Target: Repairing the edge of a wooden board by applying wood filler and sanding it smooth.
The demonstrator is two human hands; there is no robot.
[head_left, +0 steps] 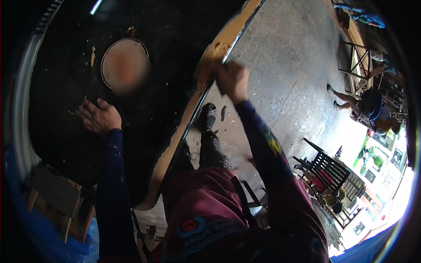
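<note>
My left hand (101, 117) lies on the dark tabletop (144, 144) with its fingers stretched out, near the round pale pink lid or dish (115, 50). A blurred reddish patch covers part of that round thing. My right hand (234, 81) is closed at the table's tan-brown edge (173, 142), and motion smears it. Whatever it grips, if anything, is hidden. Brown, crumbly-looking material (217, 51) sits on the edge just beyond my right hand.
Light crumbs and a flake (93, 57) lie on the tabletop. Concrete floor (289, 65) stretches right of the table. A black slatted chair (326, 168) stands at the lower right; farther off are a person (372, 105) and a metal frame (357, 61).
</note>
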